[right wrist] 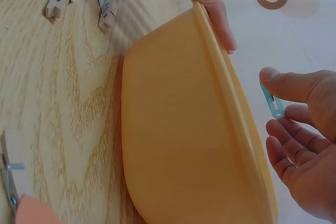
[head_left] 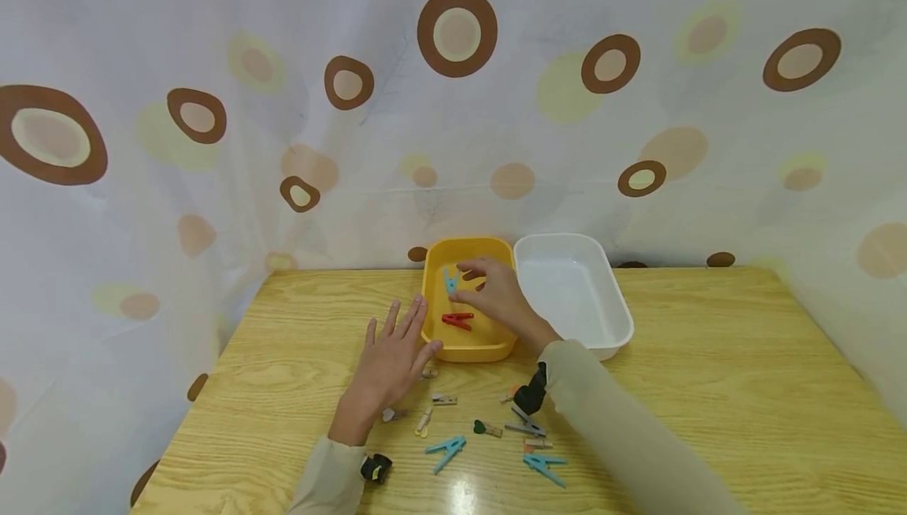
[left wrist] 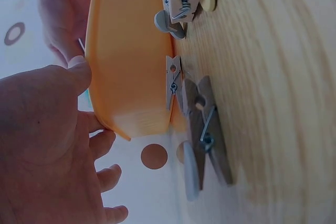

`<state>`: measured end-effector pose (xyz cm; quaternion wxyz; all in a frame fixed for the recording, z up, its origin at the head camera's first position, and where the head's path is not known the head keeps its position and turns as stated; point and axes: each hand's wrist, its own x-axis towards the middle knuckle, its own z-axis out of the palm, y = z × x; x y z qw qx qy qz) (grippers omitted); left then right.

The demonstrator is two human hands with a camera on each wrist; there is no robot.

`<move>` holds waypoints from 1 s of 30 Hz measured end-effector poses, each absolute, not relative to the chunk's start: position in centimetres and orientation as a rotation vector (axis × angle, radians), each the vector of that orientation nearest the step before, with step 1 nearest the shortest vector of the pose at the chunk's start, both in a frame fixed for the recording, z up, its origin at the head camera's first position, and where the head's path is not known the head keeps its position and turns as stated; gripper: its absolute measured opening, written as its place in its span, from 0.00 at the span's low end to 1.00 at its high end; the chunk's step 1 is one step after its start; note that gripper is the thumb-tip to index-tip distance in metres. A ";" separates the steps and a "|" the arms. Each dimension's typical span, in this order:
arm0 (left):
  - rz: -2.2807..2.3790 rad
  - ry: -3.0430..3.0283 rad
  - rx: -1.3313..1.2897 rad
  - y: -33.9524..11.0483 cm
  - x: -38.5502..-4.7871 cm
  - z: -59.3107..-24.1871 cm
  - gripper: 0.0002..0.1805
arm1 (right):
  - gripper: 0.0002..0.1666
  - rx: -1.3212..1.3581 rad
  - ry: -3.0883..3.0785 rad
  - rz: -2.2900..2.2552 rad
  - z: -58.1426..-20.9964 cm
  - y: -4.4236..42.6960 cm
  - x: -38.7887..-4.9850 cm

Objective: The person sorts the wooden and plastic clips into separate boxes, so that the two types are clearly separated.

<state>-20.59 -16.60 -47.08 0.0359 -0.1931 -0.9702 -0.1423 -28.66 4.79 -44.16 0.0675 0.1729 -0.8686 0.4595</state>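
Head view: the right hand (head_left: 500,294) pinches a blue clip (head_left: 451,286) over the yellow tub (head_left: 471,354), while the left hand (head_left: 392,359), fingers spread, touches its side, seemingly steadying it.

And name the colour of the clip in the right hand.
The clip is light blue; the head view shows it best.

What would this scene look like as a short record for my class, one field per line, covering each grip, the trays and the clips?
Right-hand grip: pinches a blue clip over the yellow tray
Left-hand grip: touches the yellow tray's rim
Inside yellow tray: red clip
Right of yellow tray, head view: white tray
On table: two other blue clips, a grey clip, several wooden clips
Backdrop: patterned cloth
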 end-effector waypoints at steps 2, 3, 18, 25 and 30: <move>-0.435 -2.981 -0.592 -16.6 -20.6 -47.1 0.41 | 0.33 0.494 -2.646 1.384 -44.3 4.4 -29.0; -0.436 -2.982 -0.591 -16.6 -20.6 -47.1 0.41 | 0.33 0.482 -2.658 1.379 -44.3 4.3 -29.1; -0.454 -2.989 -0.589 -16.7 -20.5 -46.9 0.41 | 0.32 0.420 -2.738 1.344 -45.0 2.9 -30.9; -0.458 -2.979 -0.589 -16.7 -20.6 -47.1 0.41 | 0.34 0.389 -2.785 1.346 -45.4 2.7 -31.5; -0.460 -2.981 -0.591 -16.7 -20.6 -47.2 0.41 | 0.34 0.400 -2.816 1.370 -45.5 2.6 -31.7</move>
